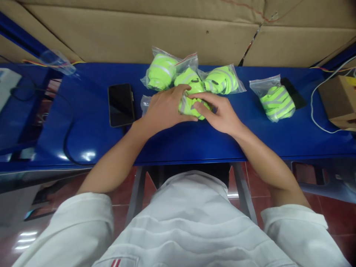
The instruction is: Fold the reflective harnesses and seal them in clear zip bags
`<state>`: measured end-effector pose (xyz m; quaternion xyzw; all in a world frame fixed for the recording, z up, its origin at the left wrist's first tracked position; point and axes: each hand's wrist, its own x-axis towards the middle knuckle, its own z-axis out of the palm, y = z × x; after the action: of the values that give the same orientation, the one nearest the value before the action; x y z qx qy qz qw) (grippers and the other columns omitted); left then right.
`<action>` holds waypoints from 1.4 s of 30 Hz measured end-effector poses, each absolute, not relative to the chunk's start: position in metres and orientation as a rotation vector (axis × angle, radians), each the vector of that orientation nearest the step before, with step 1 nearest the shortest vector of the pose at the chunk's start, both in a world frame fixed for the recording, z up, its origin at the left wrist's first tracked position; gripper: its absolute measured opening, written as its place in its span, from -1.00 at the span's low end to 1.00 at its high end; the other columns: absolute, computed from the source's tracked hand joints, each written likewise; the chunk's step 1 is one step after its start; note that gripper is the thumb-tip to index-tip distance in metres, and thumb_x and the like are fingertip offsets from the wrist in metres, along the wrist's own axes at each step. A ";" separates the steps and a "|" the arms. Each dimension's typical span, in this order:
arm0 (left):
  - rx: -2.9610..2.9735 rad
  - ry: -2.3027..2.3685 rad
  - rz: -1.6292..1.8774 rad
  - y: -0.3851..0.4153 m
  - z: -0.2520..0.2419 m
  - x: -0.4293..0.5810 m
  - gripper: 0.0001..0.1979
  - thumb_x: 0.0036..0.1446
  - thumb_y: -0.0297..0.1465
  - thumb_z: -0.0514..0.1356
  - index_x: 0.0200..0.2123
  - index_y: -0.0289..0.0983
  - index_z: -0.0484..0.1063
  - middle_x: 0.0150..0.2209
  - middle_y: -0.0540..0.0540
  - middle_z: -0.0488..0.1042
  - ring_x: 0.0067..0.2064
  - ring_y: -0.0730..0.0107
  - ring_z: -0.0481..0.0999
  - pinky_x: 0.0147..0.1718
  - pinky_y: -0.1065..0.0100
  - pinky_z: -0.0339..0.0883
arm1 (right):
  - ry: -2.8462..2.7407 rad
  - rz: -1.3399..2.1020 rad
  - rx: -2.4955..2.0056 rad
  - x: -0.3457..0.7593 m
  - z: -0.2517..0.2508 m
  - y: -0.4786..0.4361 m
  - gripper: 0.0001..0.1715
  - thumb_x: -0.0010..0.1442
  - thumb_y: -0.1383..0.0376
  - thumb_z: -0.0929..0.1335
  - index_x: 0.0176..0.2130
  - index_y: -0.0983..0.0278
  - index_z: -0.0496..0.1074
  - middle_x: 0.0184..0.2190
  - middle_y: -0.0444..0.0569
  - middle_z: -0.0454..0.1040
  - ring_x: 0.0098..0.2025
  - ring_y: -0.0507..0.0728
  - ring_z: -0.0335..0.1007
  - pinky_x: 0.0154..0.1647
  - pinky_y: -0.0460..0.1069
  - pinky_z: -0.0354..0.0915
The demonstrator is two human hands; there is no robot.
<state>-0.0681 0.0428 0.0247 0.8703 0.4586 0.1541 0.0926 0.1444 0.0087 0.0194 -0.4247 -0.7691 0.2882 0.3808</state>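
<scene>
Between my two hands is a clear zip bag with a bundled neon-yellow reflective strap point(191, 106), banded with silver grey. My left hand point(168, 105) curls round its left side, thumb at the near edge. Pressing on the right side and top is my right hand point(219, 113), its thumb and forefinger on the bundle. The fingers hide part of this bag. Just beyond it lie three similar bags: a left one point(161, 74), a middle one point(190, 79) and a right one point(222, 79). A further bagged bundle point(278, 102) sits apart at the right.
A black phone point(121, 105) lies on the blue table point(89, 137), left of my hands. At the far right are a cardboard box point(338, 100), a white cable point(313, 107) and a dark flat object point(294, 92). A clear plastic cup point(59, 63) is at the back left. Cardboard point(139, 33) lines the rear.
</scene>
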 end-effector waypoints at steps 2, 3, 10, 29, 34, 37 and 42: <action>2.600 1.368 0.470 0.046 0.025 -0.071 -0.05 0.05 0.08 0.48 0.37 -0.23 0.28 0.29 -0.21 0.50 0.21 -0.14 0.56 0.18 0.05 0.41 | -2.053 0.725 -0.995 0.147 0.020 0.010 -0.52 0.52 -0.02 0.24 0.13 0.17 0.55 0.12 0.01 0.59 0.26 0.23 0.47 0.34 0.15 0.33; 2.634 1.346 0.459 0.046 0.025 -0.071 -0.07 0.06 0.08 0.47 0.36 -0.23 0.30 0.28 -0.22 0.50 0.21 -0.13 0.56 0.19 0.05 0.40 | -2.089 0.706 -0.957 0.147 0.018 0.011 -0.50 0.54 -0.02 0.22 0.14 0.19 0.54 0.14 0.03 0.58 0.29 0.23 0.45 0.36 0.15 0.32; 2.826 1.315 0.285 0.033 0.026 -0.058 -0.15 0.23 -0.04 0.38 0.39 -0.41 0.23 0.19 -0.45 0.53 0.17 -0.25 0.57 0.14 -0.02 0.34 | -2.056 0.653 -0.964 0.131 0.004 0.013 -0.57 0.56 0.07 0.21 -0.15 0.23 0.53 -0.15 0.02 0.62 -0.07 0.17 0.55 0.06 0.08 0.46; 2.739 1.380 0.514 0.033 0.027 -0.054 -0.10 0.07 -0.04 0.50 0.37 -0.27 0.29 0.05 -0.27 0.63 0.04 -0.12 0.65 0.07 0.07 0.37 | -1.764 0.799 -1.009 0.127 0.001 0.024 -0.69 0.32 0.08 0.45 -0.18 0.25 0.68 -0.31 -0.12 0.65 -0.25 0.09 0.56 -0.17 -0.02 0.46; 2.440 1.463 0.745 0.035 0.044 -0.062 -0.12 0.00 0.02 0.53 0.29 -0.17 0.32 0.22 -0.13 0.55 0.09 -0.08 0.64 0.07 0.06 0.43 | -1.613 0.907 -0.874 0.145 0.025 0.021 -0.64 0.24 0.04 0.54 -0.04 0.16 0.60 -0.03 -0.07 0.64 0.05 0.11 0.57 0.04 0.01 0.52; 2.446 1.452 0.771 0.030 0.045 -0.061 -0.09 -0.02 0.03 0.54 0.29 -0.18 0.33 0.20 -0.13 0.57 0.11 -0.14 0.64 0.05 0.04 0.46 | -1.576 0.859 -0.906 0.147 0.023 0.014 -0.81 0.23 0.17 0.55 -0.17 0.19 0.64 -0.22 -0.12 0.65 -0.18 0.06 0.58 -0.13 -0.02 0.51; 2.712 1.303 0.682 0.016 0.034 -0.049 -0.24 0.17 0.02 0.40 0.33 -0.17 0.35 0.06 -0.19 0.66 0.00 -0.09 0.69 0.01 0.05 0.48 | -1.884 0.805 -0.932 0.141 0.013 0.009 -0.74 0.24 0.38 0.39 -0.50 0.27 0.47 -0.58 -0.24 0.38 -0.52 -0.04 0.26 -0.45 -0.08 0.22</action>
<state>-0.0491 0.0159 0.0342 0.8787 0.4222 0.2211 0.0281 0.1409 0.0087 0.0127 -0.3737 -0.7554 0.3227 0.4309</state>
